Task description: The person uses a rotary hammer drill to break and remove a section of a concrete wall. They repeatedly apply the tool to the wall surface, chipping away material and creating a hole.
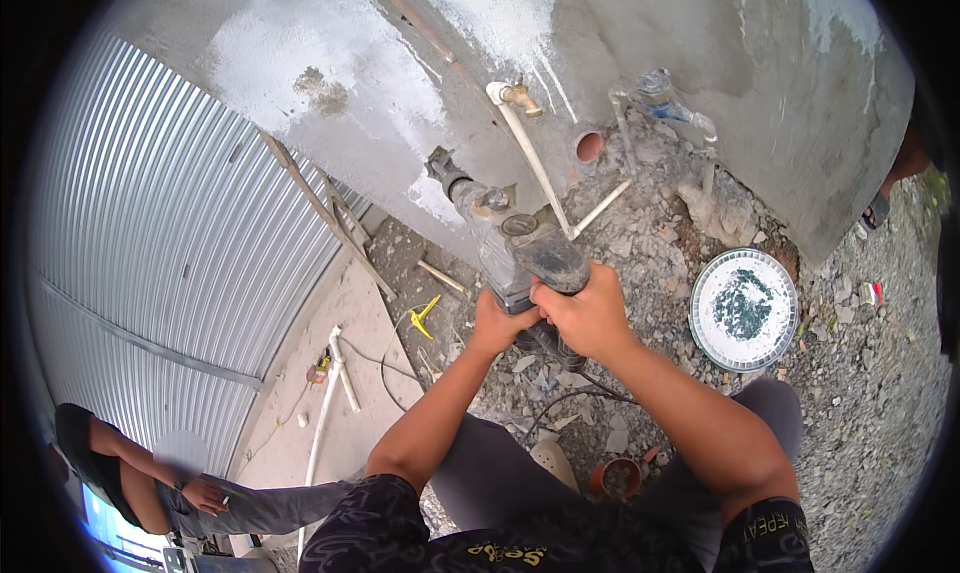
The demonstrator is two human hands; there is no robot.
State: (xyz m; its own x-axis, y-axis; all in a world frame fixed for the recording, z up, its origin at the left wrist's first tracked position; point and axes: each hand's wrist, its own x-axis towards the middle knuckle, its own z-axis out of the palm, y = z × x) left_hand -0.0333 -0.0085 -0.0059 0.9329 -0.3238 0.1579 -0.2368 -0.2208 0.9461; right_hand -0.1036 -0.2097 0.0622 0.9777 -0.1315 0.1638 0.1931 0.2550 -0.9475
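My left hand point(498, 321) and my right hand point(582, 308) are both closed on the rear of a dusty dark grey power hammer point(540, 253), whose front end points up and left against or just over the white-patched grey wall point(670, 33). Cream plastic pipes point(535, 168) with a brass tap point(520, 98) stand just above and right of the tool, beside an orange pipe opening point(590, 146). A dark cord runs from below the hammer across the rubble.
A round lid with dried paint point(743, 311) lies on rubble at right. A yellow tool point(423, 315) and white pipes point(325, 413) lie at left, near corrugated metal point(150, 233). Another person point(150, 463) is at lower left; part of someone point(895, 173) shows at far right.
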